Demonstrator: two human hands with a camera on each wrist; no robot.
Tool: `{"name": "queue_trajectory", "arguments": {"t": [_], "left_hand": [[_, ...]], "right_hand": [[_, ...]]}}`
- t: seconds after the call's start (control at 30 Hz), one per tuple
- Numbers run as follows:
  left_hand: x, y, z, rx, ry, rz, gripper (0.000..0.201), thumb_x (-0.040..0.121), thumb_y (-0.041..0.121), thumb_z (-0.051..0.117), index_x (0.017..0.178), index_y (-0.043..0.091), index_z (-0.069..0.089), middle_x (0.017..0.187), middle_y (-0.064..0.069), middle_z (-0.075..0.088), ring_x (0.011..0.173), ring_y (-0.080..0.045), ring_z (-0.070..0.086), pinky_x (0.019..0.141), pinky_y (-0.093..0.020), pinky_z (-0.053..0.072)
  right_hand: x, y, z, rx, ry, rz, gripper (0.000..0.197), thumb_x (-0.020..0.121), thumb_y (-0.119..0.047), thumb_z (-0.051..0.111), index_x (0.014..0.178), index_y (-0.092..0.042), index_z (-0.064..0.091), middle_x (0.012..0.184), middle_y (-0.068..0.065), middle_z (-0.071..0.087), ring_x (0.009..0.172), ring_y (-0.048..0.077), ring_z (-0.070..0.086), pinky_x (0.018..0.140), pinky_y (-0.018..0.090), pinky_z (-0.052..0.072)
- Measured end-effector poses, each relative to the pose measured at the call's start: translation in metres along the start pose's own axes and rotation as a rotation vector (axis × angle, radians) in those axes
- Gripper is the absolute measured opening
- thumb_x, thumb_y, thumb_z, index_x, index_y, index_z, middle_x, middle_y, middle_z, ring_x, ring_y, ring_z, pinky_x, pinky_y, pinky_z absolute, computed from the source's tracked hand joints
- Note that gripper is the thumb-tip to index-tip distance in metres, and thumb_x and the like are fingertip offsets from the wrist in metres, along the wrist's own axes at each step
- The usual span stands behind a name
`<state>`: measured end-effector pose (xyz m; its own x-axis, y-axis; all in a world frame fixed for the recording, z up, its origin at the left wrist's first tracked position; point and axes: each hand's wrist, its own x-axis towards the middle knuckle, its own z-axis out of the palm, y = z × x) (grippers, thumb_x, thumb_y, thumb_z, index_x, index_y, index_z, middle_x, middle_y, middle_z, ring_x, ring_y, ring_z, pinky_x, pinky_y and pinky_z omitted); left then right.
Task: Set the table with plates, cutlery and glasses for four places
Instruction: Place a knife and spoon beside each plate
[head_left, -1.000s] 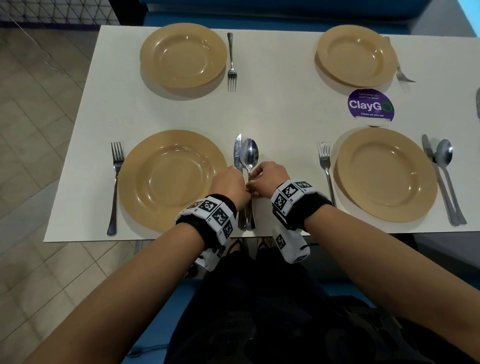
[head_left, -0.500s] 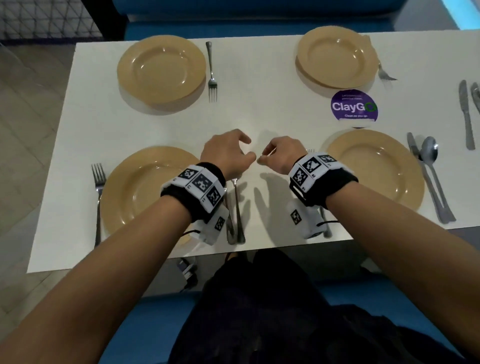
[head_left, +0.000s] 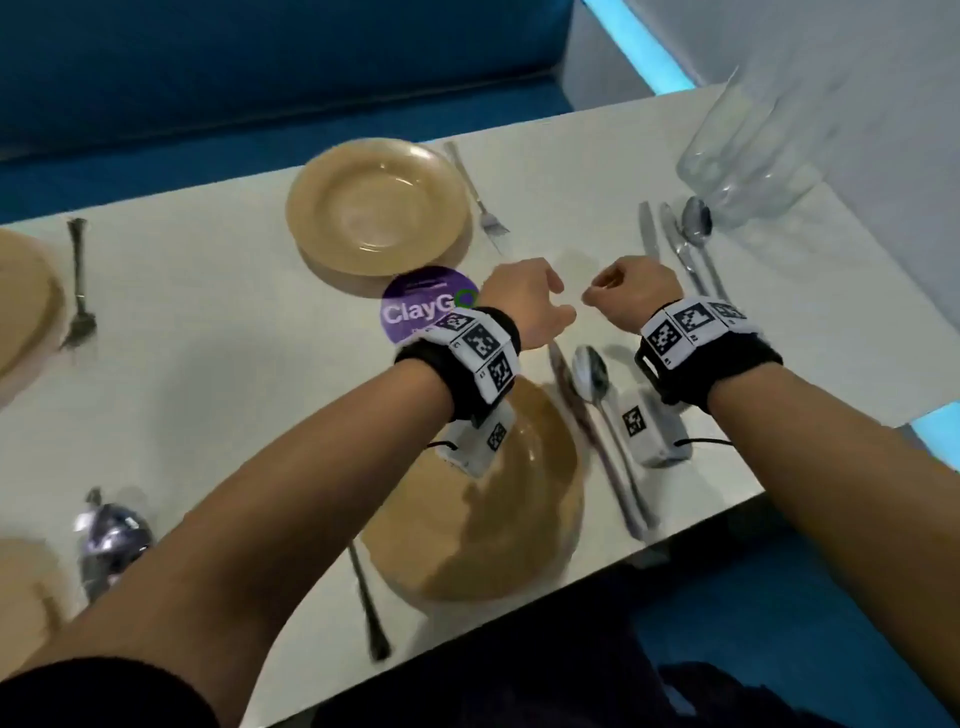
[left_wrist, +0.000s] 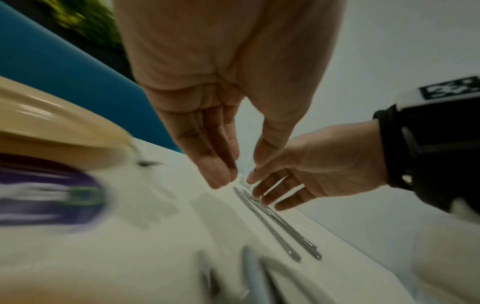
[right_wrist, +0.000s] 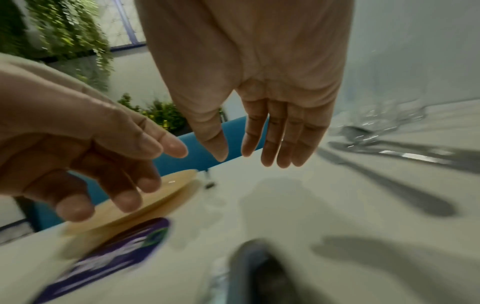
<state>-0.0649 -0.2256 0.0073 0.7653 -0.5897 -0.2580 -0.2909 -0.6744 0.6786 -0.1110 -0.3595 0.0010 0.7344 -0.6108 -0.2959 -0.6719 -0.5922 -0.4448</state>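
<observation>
My left hand (head_left: 558, 301) and right hand (head_left: 597, 292) hover side by side above the white table (head_left: 218, 395), both empty with relaxed fingers. The wrist views show the left hand's fingers (left_wrist: 221, 164) and the right hand's fingers (right_wrist: 280, 144) straight and holding nothing. Just beyond the right hand lie loose knives and a spoon (head_left: 675, 241), also seen as loose cutlery (left_wrist: 275, 222). Behind them stand clear glasses (head_left: 748, 150). A tan plate (head_left: 379, 208) with a fork (head_left: 475, 192) is at the back. Under my left wrist sits a second tan plate (head_left: 509, 499) with a knife (head_left: 566, 387) and spoon (head_left: 589, 371).
A purple ClayGo sticker (head_left: 415, 312) lies between the two plates. A fork (head_left: 369, 597) lies left of the near plate. At the left edge are another plate (head_left: 21, 296), a fork (head_left: 78, 280) and a spoon (head_left: 109, 535). A blue bench (head_left: 260, 78) runs behind the table.
Both hands let go of the knife and spoon at the near left place, lifted, and moved right across the table to near the loose cutlery. The head view swung right.
</observation>
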Motion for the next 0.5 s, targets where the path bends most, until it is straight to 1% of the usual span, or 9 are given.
{"name": "queue_trajectory", "arguments": {"t": [0.07, 0.1, 0.17, 0.2, 0.23, 0.33, 0.4, 0.47, 0.5], "left_hand": [[0.049, 0.041, 0.033, 0.065, -0.057, -0.016, 0.026, 0.087, 0.032, 0.058, 0.107, 0.015, 0.063, 0.107, -0.005, 0.064, 0.102, -0.023, 0.058, 0.082, -0.027, 0.045], [0.068, 0.057, 0.049, 0.093, -0.094, -0.050, 0.021, 0.088, 0.032, 0.058, 0.094, 0.013, 0.064, 0.096, -0.007, 0.063, 0.085, -0.018, 0.052, 0.075, -0.027, 0.045], [0.100, 0.084, 0.079, 0.112, -0.142, -0.137, 0.030, 0.087, 0.031, 0.058, 0.065, 0.010, 0.053, 0.067, -0.005, 0.054, 0.096, -0.037, 0.061, 0.053, -0.024, 0.040], [0.114, 0.094, 0.091, 0.122, -0.154, -0.169, 0.037, 0.087, 0.029, 0.059, 0.058, 0.011, 0.045, 0.059, -0.002, 0.047, 0.070, -0.033, 0.056, 0.046, -0.023, 0.034], [0.127, 0.102, 0.103, 0.138, -0.163, -0.193, 0.040, 0.087, 0.029, 0.060, 0.057, 0.012, 0.041, 0.058, -0.001, 0.044, 0.068, -0.027, 0.053, 0.045, -0.023, 0.033], [0.154, 0.114, 0.129, 0.224, -0.181, -0.252, 0.029, 0.089, 0.028, 0.062, 0.072, 0.009, 0.049, 0.067, -0.001, 0.046, 0.068, -0.019, 0.050, 0.057, -0.023, 0.041], [0.164, 0.120, 0.135, 0.283, -0.186, -0.270, 0.015, 0.090, 0.021, 0.060, 0.095, 0.007, 0.058, 0.077, -0.004, 0.056, 0.074, -0.019, 0.057, 0.061, -0.023, 0.043], [0.168, 0.123, 0.138, 0.293, -0.159, -0.297, 0.031, 0.089, 0.017, 0.059, 0.118, 0.005, 0.055, 0.096, -0.009, 0.065, 0.090, -0.023, 0.063, 0.069, -0.026, 0.047], [0.169, 0.124, 0.137, 0.276, -0.149, -0.316, 0.037, 0.088, 0.017, 0.061, 0.123, 0.004, 0.053, 0.099, -0.010, 0.066, 0.092, -0.024, 0.064, 0.072, -0.027, 0.049]], "right_hand": [[0.041, 0.045, -0.026, -0.007, 0.042, 0.053, 0.027, 0.083, -0.025, 0.061, 0.107, -0.013, 0.065, 0.114, 0.008, 0.066, 0.108, 0.023, 0.059, 0.083, 0.023, 0.041], [0.057, 0.066, -0.038, -0.020, 0.053, 0.079, 0.028, 0.085, -0.022, 0.059, 0.110, -0.010, 0.064, 0.117, 0.010, 0.065, 0.111, 0.026, 0.058, 0.087, 0.025, 0.042], [0.081, 0.100, -0.057, -0.054, 0.039, 0.137, 0.030, 0.088, -0.017, 0.056, 0.115, -0.004, 0.061, 0.121, 0.015, 0.062, 0.113, 0.030, 0.057, 0.090, 0.027, 0.043], [0.094, 0.114, -0.064, -0.066, 0.025, 0.158, 0.031, 0.089, -0.015, 0.055, 0.116, -0.001, 0.060, 0.123, 0.018, 0.061, 0.113, 0.032, 0.057, 0.089, 0.029, 0.044], [0.105, 0.126, -0.068, -0.071, 0.014, 0.174, 0.031, 0.090, -0.014, 0.053, 0.116, 0.001, 0.059, 0.123, 0.020, 0.060, 0.112, 0.033, 0.058, 0.089, 0.031, 0.045], [0.128, 0.149, -0.069, -0.059, -0.013, 0.179, 0.031, 0.088, -0.016, 0.055, 0.111, 0.005, 0.061, 0.115, 0.020, 0.063, 0.103, 0.034, 0.062, 0.083, 0.032, 0.049], [0.138, 0.152, -0.065, -0.046, -0.027, 0.151, 0.030, 0.085, -0.021, 0.060, 0.103, 0.002, 0.065, 0.105, 0.018, 0.067, 0.097, 0.033, 0.063, 0.078, 0.031, 0.049], [0.144, 0.153, -0.062, -0.044, -0.050, 0.134, 0.024, 0.084, -0.020, 0.060, 0.093, 0.000, 0.070, 0.094, 0.016, 0.071, 0.090, 0.033, 0.065, 0.072, 0.029, 0.048], [0.148, 0.154, -0.061, -0.037, -0.067, 0.138, 0.023, 0.084, -0.019, 0.060, 0.088, 0.000, 0.072, 0.090, 0.016, 0.071, 0.086, 0.033, 0.066, 0.069, 0.028, 0.047]]}}
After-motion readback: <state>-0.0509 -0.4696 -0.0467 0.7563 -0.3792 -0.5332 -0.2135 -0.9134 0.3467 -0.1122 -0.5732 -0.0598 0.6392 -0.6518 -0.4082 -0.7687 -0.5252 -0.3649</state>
